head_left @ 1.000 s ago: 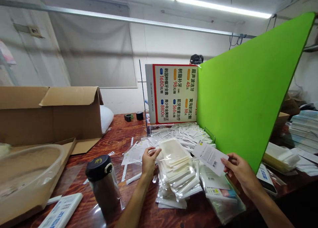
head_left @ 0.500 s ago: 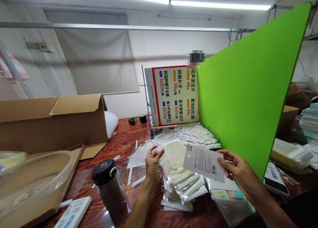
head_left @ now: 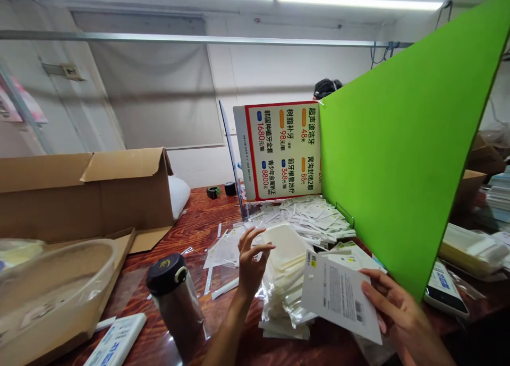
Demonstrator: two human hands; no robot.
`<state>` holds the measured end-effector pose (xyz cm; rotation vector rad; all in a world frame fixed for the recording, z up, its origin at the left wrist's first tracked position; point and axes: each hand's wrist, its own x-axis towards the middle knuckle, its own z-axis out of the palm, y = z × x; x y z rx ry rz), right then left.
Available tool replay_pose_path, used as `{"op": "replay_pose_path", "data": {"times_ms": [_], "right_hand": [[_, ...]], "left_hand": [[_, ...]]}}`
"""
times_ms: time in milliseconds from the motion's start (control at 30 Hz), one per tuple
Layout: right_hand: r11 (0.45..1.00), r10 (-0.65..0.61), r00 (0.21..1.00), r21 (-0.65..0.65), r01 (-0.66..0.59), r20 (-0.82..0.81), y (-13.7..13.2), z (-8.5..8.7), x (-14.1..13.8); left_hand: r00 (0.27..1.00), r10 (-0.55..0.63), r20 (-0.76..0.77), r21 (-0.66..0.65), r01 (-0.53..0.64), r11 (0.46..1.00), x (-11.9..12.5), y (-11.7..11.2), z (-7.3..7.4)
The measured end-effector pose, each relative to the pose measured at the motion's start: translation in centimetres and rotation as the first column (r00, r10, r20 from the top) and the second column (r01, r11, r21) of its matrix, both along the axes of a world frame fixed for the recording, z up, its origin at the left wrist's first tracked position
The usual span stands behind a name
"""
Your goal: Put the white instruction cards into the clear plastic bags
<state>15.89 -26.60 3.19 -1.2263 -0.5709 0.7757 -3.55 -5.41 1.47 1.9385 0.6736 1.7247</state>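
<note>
My right hand [head_left: 396,315] holds a white printed card [head_left: 338,297] by its right edge, low and in front of me. My left hand [head_left: 252,265] is raised beside a stack of clear-bagged white pouches [head_left: 285,270]; its thumb and fingers pinch a thin clear film that I can barely make out, the other fingers spread. The stack lies on the red-brown wooden table [head_left: 191,228]. A heap of small white cards [head_left: 306,217] lies behind the stack.
A green divider board [head_left: 398,148] stands to the right, with a price sign [head_left: 281,151] behind the cards. An open cardboard box [head_left: 83,196] and clear plastic tub [head_left: 51,281] sit left. A black-lidded flask [head_left: 171,297] stands near my left arm. A person's head [head_left: 325,87] shows behind the sign.
My right hand has brought the card down and closer to me. My left hand has lifted off the stack and its fingers have spread.
</note>
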Motion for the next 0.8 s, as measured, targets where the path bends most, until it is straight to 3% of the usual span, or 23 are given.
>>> {"op": "replay_pose_path", "data": {"times_ms": [100, 167, 233, 367, 467, 533, 600, 733, 800], "right_hand": [[0.998, -0.026, 0.999, -0.06, 0.028, 0.033, -0.7, -0.6, -0.5], [0.994, -0.028, 0.997, -0.101, 0.035, 0.069, -0.8, -1.0, -0.6], [0.992, -0.018, 0.996, -0.124, 0.029, 0.087, -0.7, -1.3, -0.7], [0.993, 0.018, 0.995, -0.122, -0.006, 0.096, -0.6, -1.8, -1.1], [0.991, 0.055, 0.995, -0.126, -0.044, 0.082, -0.8, -2.3, -1.2], [0.989, 0.064, 0.995, -0.139, -0.053, 0.078, -0.9, -2.5, -1.2], [0.991, 0.038, 0.996, -0.132, -0.027, 0.084, -1.0, -2.6, -1.2], [0.994, -0.012, 0.995, -0.103, 0.023, 0.1, -0.7, -2.3, -1.5], [0.995, 0.002, 0.993, -0.099, 0.01, 0.115, -0.2, -2.1, -1.9]], "left_hand": [[1.0, -0.01, 0.021, -0.05, 0.011, 0.999, 0.7, -0.3, -0.5], [0.996, -0.029, 0.087, -0.158, 0.042, 0.987, 1.2, -0.2, -0.9], [0.974, -0.086, 0.21, -0.286, 0.145, 0.947, 1.5, 0.1, -1.3], [0.859, -0.272, 0.433, -0.455, 0.469, 0.757, 1.8, 0.7, -1.7], [0.812, -0.341, 0.475, -0.52, 0.571, 0.635, 1.8, 0.6, -1.6], [0.78, -0.374, 0.501, -0.524, 0.618, 0.587, 1.7, 0.5, -1.4], [0.783, -0.362, 0.506, -0.53, 0.614, 0.585, 1.7, 0.5, -1.4], [0.867, -0.239, 0.438, -0.58, 0.475, 0.662, 1.8, 0.9, -1.7], [0.867, -0.206, 0.453, -0.592, 0.466, 0.658, 1.8, 1.0, -1.9]]}}
